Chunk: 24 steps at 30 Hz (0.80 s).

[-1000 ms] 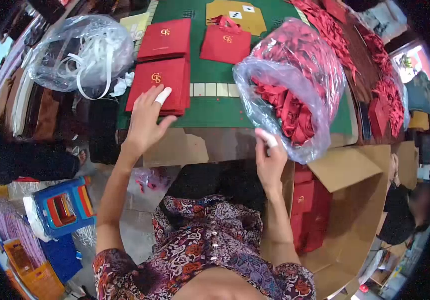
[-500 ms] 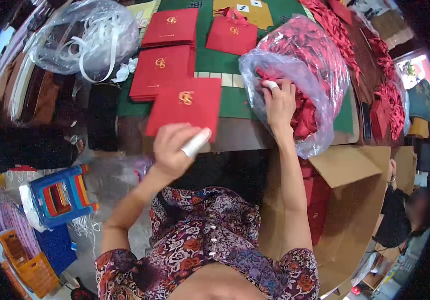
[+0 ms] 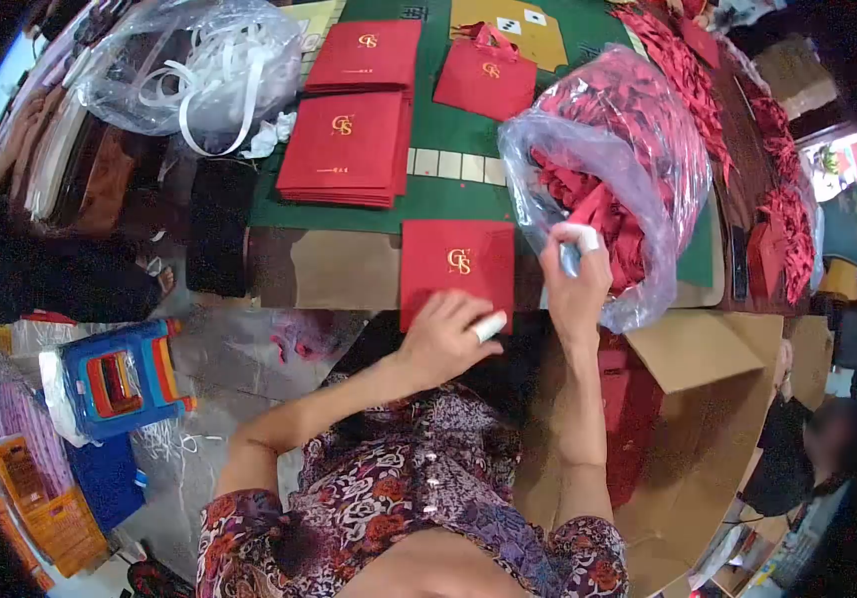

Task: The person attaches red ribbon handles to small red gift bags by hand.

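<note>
My left hand [image 3: 448,337] has its fingers over the lower part of a flat red paper bag [image 3: 458,261] with a gold logo, at the table's near edge. White tape wraps one of its fingers. My right hand [image 3: 580,289], also taped on a finger, is at the mouth of a clear plastic sack [image 3: 683,179]. A red ribbon [image 3: 596,209] is pinched in its fingertips, while more red ribbons lie bunched inside the sack.
Two stacks of red paper bags [image 3: 341,149] lie on the green tabletop. Beyond them is a red bag with ribbon handles [image 3: 486,82]. A plastic sack of white straps [image 3: 219,75] lies at left. An open cardboard box [image 3: 698,399] stands at lower right; a person is beyond it.
My left hand has brought the red bag right, from beside the stack to the table edge in front of me. My right hand has drawn back toward me, pulling a ribbon from the sack.
</note>
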### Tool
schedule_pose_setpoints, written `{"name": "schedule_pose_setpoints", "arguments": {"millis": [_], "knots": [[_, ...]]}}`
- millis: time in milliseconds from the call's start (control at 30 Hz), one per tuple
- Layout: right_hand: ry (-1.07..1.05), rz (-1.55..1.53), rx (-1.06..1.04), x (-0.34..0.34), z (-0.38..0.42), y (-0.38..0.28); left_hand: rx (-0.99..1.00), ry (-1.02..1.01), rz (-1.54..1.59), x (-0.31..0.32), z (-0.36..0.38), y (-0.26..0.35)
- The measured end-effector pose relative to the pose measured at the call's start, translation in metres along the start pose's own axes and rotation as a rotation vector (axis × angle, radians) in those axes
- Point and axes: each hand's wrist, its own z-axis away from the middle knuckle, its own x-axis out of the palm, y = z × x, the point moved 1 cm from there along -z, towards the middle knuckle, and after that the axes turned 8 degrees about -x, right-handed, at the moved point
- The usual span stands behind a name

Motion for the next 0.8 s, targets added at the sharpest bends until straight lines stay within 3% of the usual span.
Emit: {"name": "schedule_pose_setpoints", "arguments": {"millis": [133, 233, 400, 800], "knots": [[-0.091, -0.19, 0.127, -0.008, 0.021, -0.037, -0.11, 0.123, -0.132, -0.025, -0.04, -0.027], [-0.151, -0.148, 0.031, 0.006, 0.027, -0.042, -0.183, 0.064, -0.242, -0.029, -0.057, -0.045], [-0.148, -0.092, 0.191, 0.044, 0.028, -0.026, -0.18, -0.02, -0.25, -0.023, -0.066, -0.052], [-0.122, 0.014, 0.118, 0.049, 0.021, -0.021, -0.349, -0.001, -0.046, -0.027, -0.071, -0.052]]}}
